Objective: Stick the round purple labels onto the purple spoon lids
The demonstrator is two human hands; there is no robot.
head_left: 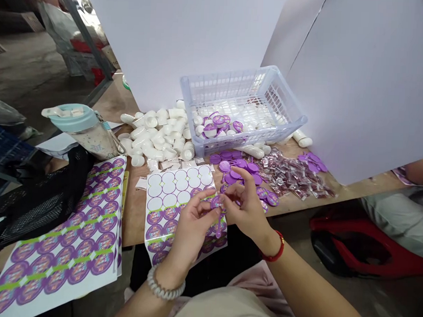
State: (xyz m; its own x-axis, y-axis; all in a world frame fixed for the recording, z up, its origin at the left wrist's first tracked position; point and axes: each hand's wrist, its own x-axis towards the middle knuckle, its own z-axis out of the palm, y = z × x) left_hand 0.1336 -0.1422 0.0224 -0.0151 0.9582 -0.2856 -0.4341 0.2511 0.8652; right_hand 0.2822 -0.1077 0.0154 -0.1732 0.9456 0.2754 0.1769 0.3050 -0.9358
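Over the tabletop's [135, 211] near edge, the left hand [191, 223] and right hand [244, 204] together pinched a small purple lid [216, 202], apparently mid-labelling; pressing the sticker flat seemed the next demand.

It was a small packing workshop: a wooden bench [135, 206] held sticker sheets [63, 245], heaps of white caps [156, 132] and a plastic basket [242, 103].
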